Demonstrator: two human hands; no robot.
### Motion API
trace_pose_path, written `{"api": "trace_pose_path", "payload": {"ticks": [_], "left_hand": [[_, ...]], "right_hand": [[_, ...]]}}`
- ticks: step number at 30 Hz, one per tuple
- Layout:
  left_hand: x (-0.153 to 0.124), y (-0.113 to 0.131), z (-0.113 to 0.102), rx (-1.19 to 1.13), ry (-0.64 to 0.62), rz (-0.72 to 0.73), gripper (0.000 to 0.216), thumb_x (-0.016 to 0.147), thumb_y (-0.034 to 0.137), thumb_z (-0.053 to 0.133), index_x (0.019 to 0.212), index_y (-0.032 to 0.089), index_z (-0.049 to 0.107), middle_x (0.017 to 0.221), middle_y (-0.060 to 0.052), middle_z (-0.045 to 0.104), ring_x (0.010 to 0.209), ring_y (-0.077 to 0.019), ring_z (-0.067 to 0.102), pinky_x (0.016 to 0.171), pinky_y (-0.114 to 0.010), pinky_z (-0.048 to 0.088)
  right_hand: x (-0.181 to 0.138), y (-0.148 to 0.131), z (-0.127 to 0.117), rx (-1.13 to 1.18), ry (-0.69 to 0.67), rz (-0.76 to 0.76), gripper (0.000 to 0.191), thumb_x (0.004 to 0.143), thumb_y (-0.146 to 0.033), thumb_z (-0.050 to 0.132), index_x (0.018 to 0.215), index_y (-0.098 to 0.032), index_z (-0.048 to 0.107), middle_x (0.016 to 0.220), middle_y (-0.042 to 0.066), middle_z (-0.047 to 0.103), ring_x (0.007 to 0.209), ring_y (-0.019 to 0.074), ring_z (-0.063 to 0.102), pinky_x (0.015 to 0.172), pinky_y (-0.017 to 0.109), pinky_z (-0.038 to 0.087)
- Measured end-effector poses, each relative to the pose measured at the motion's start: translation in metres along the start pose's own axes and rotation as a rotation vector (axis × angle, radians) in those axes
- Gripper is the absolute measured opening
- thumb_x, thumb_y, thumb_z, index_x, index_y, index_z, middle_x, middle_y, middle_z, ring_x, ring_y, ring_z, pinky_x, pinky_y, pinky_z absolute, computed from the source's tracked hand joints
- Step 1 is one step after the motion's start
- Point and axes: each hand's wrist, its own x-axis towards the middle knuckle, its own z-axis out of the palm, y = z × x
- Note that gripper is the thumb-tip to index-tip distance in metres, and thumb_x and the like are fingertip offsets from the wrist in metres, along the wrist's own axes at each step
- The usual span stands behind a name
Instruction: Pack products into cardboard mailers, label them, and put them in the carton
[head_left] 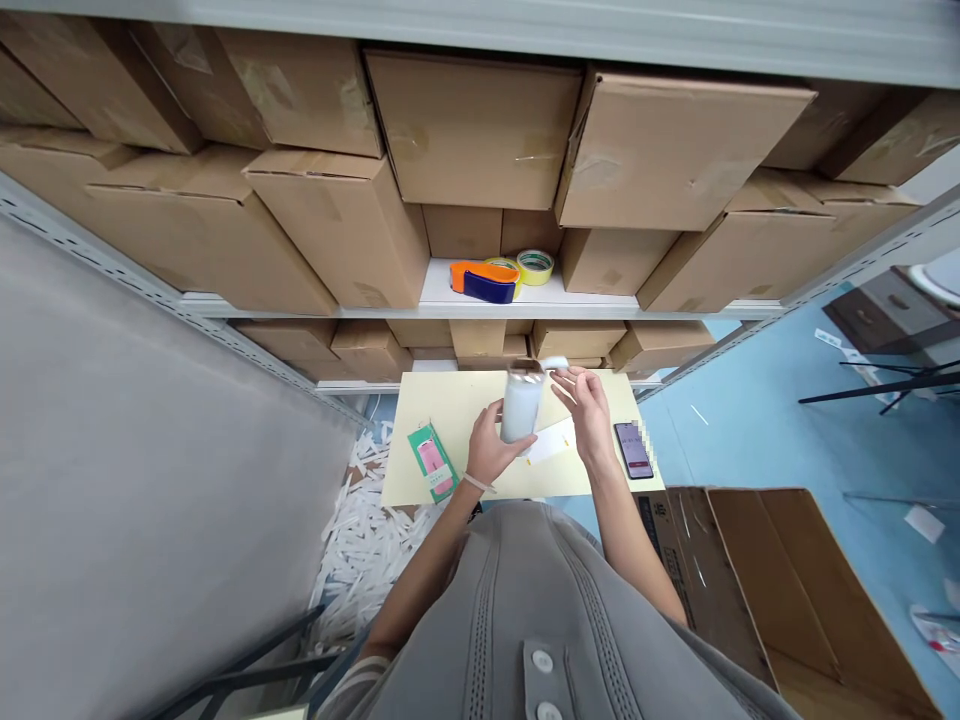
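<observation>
My left hand (493, 440) is closed around a pale, whitish rectangular object (520, 405), held upright above the table. Its top end is brownish and shiny, blurred, so I cannot make out its kind. My right hand (589, 400) is raised just to the right of it, its thumb and finger pinching a small white strip (555, 363) near the object's top edge. Below the hands, a white sheet (551, 442) lies on the pale yellow table (465, 400). A green package with a pink front (433, 462) rests left of my left hand.
A phone (634, 450) lies at the table's right side. Shelves ahead hold cardboard boxes (472, 130), an orange and blue tape dispenser (484, 282) and a tape roll (535, 266). White strips (367, 545) cover the floor at left; an open carton (787, 580) stands at right.
</observation>
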Motion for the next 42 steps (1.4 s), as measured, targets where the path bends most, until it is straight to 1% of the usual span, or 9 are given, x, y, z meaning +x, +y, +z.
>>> {"api": "trace_pose_path", "payload": {"ticks": [5,8,11,15,19,26,32,38,42], "left_hand": [[0.014,0.010,-0.022,-0.608,-0.096,-0.158,0.056,0.081,0.056,0.058,0.121,0.018,0.050,0.123,-0.012,0.061,0.115,-0.0291,0.057,0.094,-0.042,0.048],[0.017,0.020,-0.031,-0.845,-0.083,-0.194,0.057,0.080,0.051,0.063,0.124,0.016,0.051,0.128,-0.013,0.059,0.121,-0.0298,0.053,0.100,-0.043,0.044],[0.013,0.027,-0.036,-0.976,-0.083,-0.231,0.060,0.074,0.043,0.073,0.124,0.017,0.053,0.128,-0.013,0.060,0.122,-0.0302,0.053,0.103,-0.042,0.042],[0.004,0.028,-0.038,-1.001,-0.120,-0.242,0.058,0.073,0.037,0.075,0.124,0.019,0.055,0.132,-0.012,0.058,0.123,-0.0302,0.052,0.104,-0.041,0.041],[0.003,0.021,-0.037,-0.942,-0.125,-0.185,0.063,0.073,0.041,0.076,0.128,0.019,0.053,0.136,-0.012,0.054,0.130,-0.0297,0.045,0.109,-0.040,0.035],[0.001,0.009,-0.036,-0.957,-0.080,-0.239,0.074,0.073,0.050,0.073,0.138,0.032,0.043,0.148,-0.008,0.039,0.133,-0.0290,0.041,0.108,-0.042,0.033],[0.007,0.019,-0.028,-1.101,-0.097,-0.267,0.055,0.076,0.051,0.069,0.123,0.025,0.058,0.136,-0.008,0.053,0.124,-0.0261,0.051,0.100,-0.038,0.042],[0.012,0.026,-0.021,-1.287,-0.055,-0.488,0.039,0.086,0.044,0.061,0.113,0.016,0.062,0.117,-0.009,0.065,0.111,-0.0224,0.059,0.096,-0.035,0.046],[0.014,0.030,-0.022,-1.372,0.014,-0.523,0.033,0.088,0.040,0.058,0.112,0.017,0.063,0.112,-0.007,0.068,0.105,-0.0206,0.063,0.092,-0.033,0.049]], "right_hand": [[-0.016,0.006,-0.002,-0.089,-0.340,0.365,0.053,0.085,-0.069,0.043,0.094,-0.019,0.060,0.085,0.008,0.072,0.081,0.0227,0.070,0.082,0.040,0.052],[-0.034,0.004,0.008,0.050,-0.572,0.618,0.058,0.087,-0.069,0.038,0.097,-0.016,0.060,0.085,0.011,0.072,0.079,0.0246,0.071,0.081,0.042,0.051],[-0.044,0.003,0.020,0.227,-0.620,0.768,0.062,0.088,-0.069,0.036,0.109,-0.015,0.057,0.091,0.013,0.072,0.082,0.0258,0.070,0.083,0.045,0.050],[-0.044,0.010,0.032,0.338,-0.544,0.827,0.058,0.088,-0.063,0.042,0.118,-0.015,0.053,0.088,0.011,0.071,0.078,0.0250,0.070,0.078,0.043,0.052],[-0.045,0.017,0.039,0.297,-0.415,0.647,0.049,0.085,-0.056,0.051,0.116,-0.019,0.054,0.084,0.007,0.068,0.076,0.0226,0.068,0.073,0.039,0.054],[-0.048,0.013,0.040,-0.123,-0.173,-0.039,0.047,0.080,-0.042,0.065,0.120,-0.023,0.049,0.118,0.008,0.060,0.099,0.0210,0.061,0.086,0.036,0.050],[-0.052,0.016,0.030,-0.588,-0.155,-0.532,0.052,0.079,-0.034,0.067,0.127,-0.024,0.050,0.123,0.011,0.055,0.116,0.0264,0.052,0.096,0.043,0.045],[-0.056,0.023,0.020,-0.818,-0.300,-0.577,0.047,0.085,-0.029,0.060,0.131,-0.030,0.050,0.128,0.010,0.051,0.121,0.0278,0.049,0.099,0.048,0.043],[-0.051,0.017,0.013,-0.639,-0.364,-0.417,0.066,0.081,-0.040,0.066,0.140,-0.029,0.038,0.134,0.011,0.050,0.123,0.0280,0.049,0.102,0.048,0.041]]}}
